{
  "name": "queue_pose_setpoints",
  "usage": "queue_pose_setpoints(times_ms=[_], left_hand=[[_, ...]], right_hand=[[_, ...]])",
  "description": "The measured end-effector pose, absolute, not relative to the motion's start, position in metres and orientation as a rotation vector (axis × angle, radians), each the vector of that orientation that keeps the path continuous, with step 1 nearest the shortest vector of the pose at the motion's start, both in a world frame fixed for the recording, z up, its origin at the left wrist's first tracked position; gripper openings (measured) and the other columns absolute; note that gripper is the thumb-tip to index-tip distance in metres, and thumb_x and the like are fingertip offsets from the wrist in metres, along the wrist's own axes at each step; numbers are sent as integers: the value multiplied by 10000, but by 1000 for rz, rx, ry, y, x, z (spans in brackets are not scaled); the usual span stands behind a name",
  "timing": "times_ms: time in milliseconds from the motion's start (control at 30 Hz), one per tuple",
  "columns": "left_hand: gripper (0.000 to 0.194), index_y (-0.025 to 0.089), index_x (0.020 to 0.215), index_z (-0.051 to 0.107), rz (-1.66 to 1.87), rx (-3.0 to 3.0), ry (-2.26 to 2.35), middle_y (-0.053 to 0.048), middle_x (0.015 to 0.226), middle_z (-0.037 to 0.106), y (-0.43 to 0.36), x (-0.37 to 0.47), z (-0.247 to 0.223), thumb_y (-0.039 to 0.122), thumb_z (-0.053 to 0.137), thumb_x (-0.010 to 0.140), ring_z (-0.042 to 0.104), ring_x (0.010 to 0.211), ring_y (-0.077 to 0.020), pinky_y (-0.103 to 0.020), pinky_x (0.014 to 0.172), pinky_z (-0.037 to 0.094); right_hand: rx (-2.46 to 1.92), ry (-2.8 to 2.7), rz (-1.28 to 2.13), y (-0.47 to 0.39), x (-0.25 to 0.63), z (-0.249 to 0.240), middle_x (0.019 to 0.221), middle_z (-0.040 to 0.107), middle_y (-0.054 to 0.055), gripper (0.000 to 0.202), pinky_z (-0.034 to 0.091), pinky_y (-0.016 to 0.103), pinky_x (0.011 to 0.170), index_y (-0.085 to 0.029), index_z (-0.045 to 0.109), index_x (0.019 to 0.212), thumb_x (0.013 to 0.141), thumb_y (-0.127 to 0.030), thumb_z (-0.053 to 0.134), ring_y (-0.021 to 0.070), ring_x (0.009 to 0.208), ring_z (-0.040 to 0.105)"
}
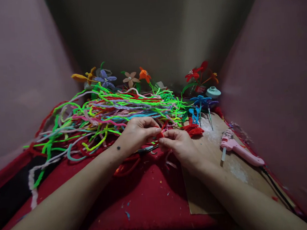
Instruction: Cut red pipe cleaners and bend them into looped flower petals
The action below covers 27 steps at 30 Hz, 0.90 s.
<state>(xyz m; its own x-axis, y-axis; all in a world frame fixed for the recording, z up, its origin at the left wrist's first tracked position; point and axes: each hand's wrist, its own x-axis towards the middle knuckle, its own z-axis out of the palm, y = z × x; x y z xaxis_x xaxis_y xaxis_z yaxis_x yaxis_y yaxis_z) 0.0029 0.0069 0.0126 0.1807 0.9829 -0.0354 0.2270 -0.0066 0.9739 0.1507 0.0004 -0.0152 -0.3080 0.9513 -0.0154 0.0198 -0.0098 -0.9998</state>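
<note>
My left hand (140,132) and my right hand (180,145) meet over the middle of the table, fingertips pinched together. Between them is a small red pipe cleaner piece (160,135), mostly hidden by the fingers. Below the hands lies a dark-handled tool with a metal part (145,149), its kind unclear. Just right of my right hand rest several red pipe cleaner petals (194,130). A big heap of colored pipe cleaners (122,104), with much green, pink, red and lilac, spreads behind my left hand.
A pink hot glue gun (239,148) lies on a cardboard sheet (206,198) at the right, its cord (277,187) running toward me. Blue pipe cleaner flowers (200,100) and a pale green round container (213,92) stand behind. Finished flowers (105,79) line the back. Scraps dot the red cloth (148,204).
</note>
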Motion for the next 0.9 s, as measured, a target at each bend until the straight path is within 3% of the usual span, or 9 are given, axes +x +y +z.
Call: queue_pose_setpoints(times_ms=[100, 300, 433, 633, 900], left_hand=[[114, 145, 660, 573, 1018, 1307, 1251, 62, 462, 505, 5, 7, 14, 234, 643, 677, 403, 394, -51, -169, 398, 315], [143, 136, 729, 622, 944, 1404, 1220, 53, 506, 518, 8, 3, 13, 270, 651, 689, 352, 395, -34, -169, 378, 244], [173, 124, 702, 629, 919, 1375, 1234, 41, 484, 505, 11, -1, 9, 293, 662, 680, 383, 404, -50, -186, 392, 264], [170, 132, 659, 602, 965, 1388, 1232, 57, 428, 472, 13, -3, 8, 288, 652, 703, 360, 368, -45, -189, 376, 248], [163, 130, 652, 579, 966, 1294, 1191, 70, 426, 468, 12, 1, 7, 259, 672, 689, 349, 367, -31, -167, 366, 256]], right_hand=[[-1069, -1355, 1462, -2, 148, -12, 511, 528, -25, 142, 330, 217, 484, -138, 557, 545, 645, -206, 633, 71, 472, 433], [-1044, -1288, 1509, -2, 147, -17, 504, 575, -8, 157, 361, 213, 470, -136, 570, 549, 673, -210, 633, 77, 442, 477], [-992, -1281, 1567, -3, 149, -17, 495, 576, -13, 146, 374, 212, 470, -133, 594, 550, 656, -210, 658, 78, 441, 487], [-852, -1159, 1785, 5, 153, -24, 608, 653, 22, 148, 447, 252, 521, -127, 685, 709, 643, -260, 690, 115, 496, 566], [-829, -1061, 1824, 10, 151, -32, 535, 635, 25, 153, 436, 245, 471, -125, 656, 659, 622, -258, 724, 130, 458, 586]])
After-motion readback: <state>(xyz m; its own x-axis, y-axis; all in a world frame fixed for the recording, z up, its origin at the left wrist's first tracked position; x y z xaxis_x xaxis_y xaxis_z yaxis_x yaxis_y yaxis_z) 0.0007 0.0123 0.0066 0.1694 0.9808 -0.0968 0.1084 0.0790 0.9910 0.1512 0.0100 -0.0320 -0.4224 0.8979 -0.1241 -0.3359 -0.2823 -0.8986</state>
